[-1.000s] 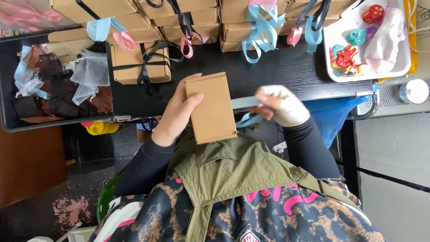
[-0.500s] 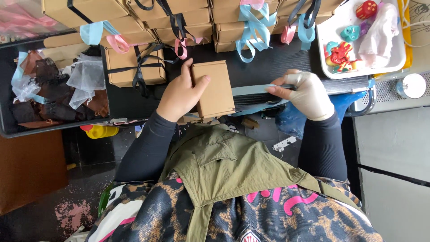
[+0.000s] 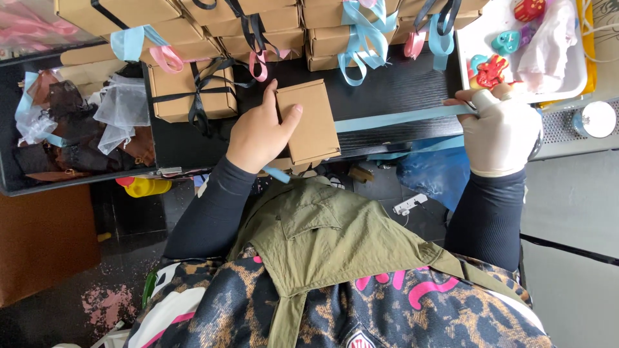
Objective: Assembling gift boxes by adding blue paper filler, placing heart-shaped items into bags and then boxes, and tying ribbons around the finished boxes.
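A small brown cardboard box (image 3: 311, 122) lies flat on the black table (image 3: 393, 87) near its front edge. My left hand (image 3: 258, 132) presses on the box's left side, thumb on top. A light blue ribbon (image 3: 400, 118) runs from under the box out to the right, pulled taut. My right hand (image 3: 498, 129), in a pale glove, pinches the ribbon's far end near the table's right edge. A short blue ribbon tail (image 3: 277, 174) sticks out below my left hand.
Several brown boxes tied with black, blue and pink ribbons (image 3: 193, 90) are stacked along the back. A black bin (image 3: 13, 183) at left holds mesh pouches. A white tray (image 3: 509, 93) with colourful small items sits at the right, a round metal lid (image 3: 596, 119) beside it.
The box has been laid down flat on the table. My right hand has drawn the blue ribbon far out to the right, stretching it tight.
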